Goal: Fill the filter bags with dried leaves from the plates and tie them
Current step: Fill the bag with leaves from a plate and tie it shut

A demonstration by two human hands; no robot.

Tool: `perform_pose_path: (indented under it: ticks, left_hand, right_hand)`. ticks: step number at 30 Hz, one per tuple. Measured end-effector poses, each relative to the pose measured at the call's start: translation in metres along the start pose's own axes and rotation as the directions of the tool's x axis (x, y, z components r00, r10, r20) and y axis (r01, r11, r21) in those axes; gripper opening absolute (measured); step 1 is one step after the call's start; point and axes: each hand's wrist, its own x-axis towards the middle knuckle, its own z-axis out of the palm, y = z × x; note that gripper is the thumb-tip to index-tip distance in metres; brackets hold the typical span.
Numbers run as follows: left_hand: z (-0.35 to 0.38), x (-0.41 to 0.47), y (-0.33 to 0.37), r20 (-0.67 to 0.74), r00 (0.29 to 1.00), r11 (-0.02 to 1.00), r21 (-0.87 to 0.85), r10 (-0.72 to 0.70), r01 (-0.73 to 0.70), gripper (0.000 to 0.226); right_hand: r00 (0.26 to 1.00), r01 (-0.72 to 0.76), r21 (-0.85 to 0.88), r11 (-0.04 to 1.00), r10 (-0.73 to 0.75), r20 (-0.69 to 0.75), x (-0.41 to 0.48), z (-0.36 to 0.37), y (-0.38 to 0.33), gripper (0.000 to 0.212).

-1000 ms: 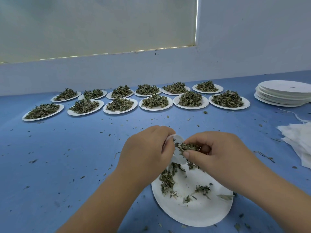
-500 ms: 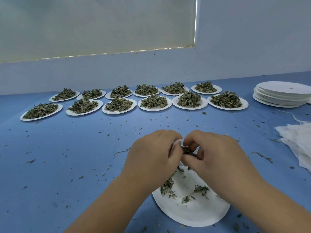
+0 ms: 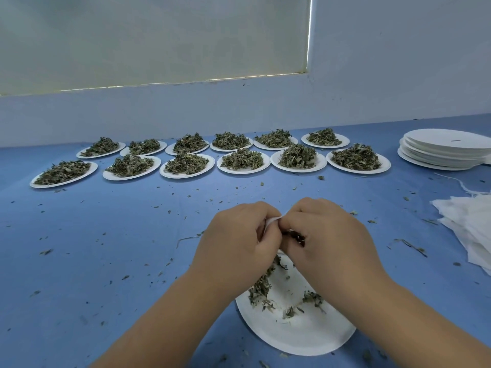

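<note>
Filter bag is up between both my hands, just over the far rim of the near plate by the table's front edge. My left hand curls tight round its white mouth, and my right hand pinches dried leaves against it. Twelve heaped plates line the far edge in two rows, empty plates are stacked at the far right corner, and spare bags lie along the right edge.

The plates look like matt white paper; the table has a smooth blue surface; the leaves are dry and rough.
</note>
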Motion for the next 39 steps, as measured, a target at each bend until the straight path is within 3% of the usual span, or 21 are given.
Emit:
perform_pose_path:
  ticks: [4, 7, 10, 12, 15, 16, 18, 23, 32, 39]
  left_hand:
    - [-0.001, 0.001, -0.005, -0.012, 0.999, 0.999, -0.025, -0.043, 0.042, 0.017]
    - [-0.004, 0.004, -0.008, -0.059, 0.993, 0.992, -0.085, -0.100, 0.095, 0.018]
    - [-0.008, 0.007, -0.011, -0.091, 0.978, 0.974, -0.147, -0.185, 0.171, 0.024]
    - [-0.010, 0.008, -0.011, -0.098, 0.969, 0.961, -0.187, -0.226, 0.205, 0.024]
    - [-0.011, 0.009, -0.011, -0.109, 0.965, 0.954, -0.208, -0.240, 0.214, 0.021]
    - [-0.011, 0.009, -0.011, -0.112, 0.964, 0.953, -0.212, -0.243, 0.216, 0.021]
    - [-0.010, 0.009, -0.012, -0.111, 0.964, 0.954, -0.208, -0.243, 0.217, 0.021]
    - [-0.008, 0.008, -0.010, -0.113, 0.973, 0.970, -0.165, -0.201, 0.181, 0.025]
    - [-0.001, 0.003, 0.000, -0.134, 0.991, 1.000, -0.020, 0.009, -0.012, 0.015]
    - [-0.001, 0.004, -0.002, -0.133, 0.991, 0.998, -0.054, -0.017, 0.010, 0.016]
  right_hand:
    - [0.999, 0.011, 0.161, 0.987, -0.020, 0.050, 0.003, 0.005, 0.009, 0.006]
    - [0.995, 0.102, 0.298, 0.949, -0.094, -0.041, 0.003, -0.005, 0.013, 0.015]
    - [0.996, 0.068, 0.390, 0.918, -0.037, -0.086, 0.003, -0.014, 0.015, 0.023]
    - [0.999, -0.031, 0.439, 0.898, 0.038, -0.007, 0.004, -0.016, 0.019, 0.032]
    - [0.965, -0.198, 0.406, 0.892, 0.105, 0.240, 0.004, -0.009, 0.023, 0.067]
    - [0.952, -0.217, 0.393, 0.893, 0.105, 0.286, 0.003, -0.007, 0.023, 0.069]
    - [0.957, -0.216, 0.428, 0.878, 0.103, 0.270, 0.003, -0.002, 0.021, 0.059]
    - [0.992, -0.119, 0.506, 0.854, 0.117, 0.035, 0.002, -0.002, 0.016, 0.034]
    - [0.996, 0.010, 0.278, 0.960, 0.017, -0.093, 0.002, 0.003, 0.012, 0.021]
    - [0.983, 0.134, 0.341, 0.930, -0.082, -0.162, 0.000, 0.003, 0.008, 0.021]
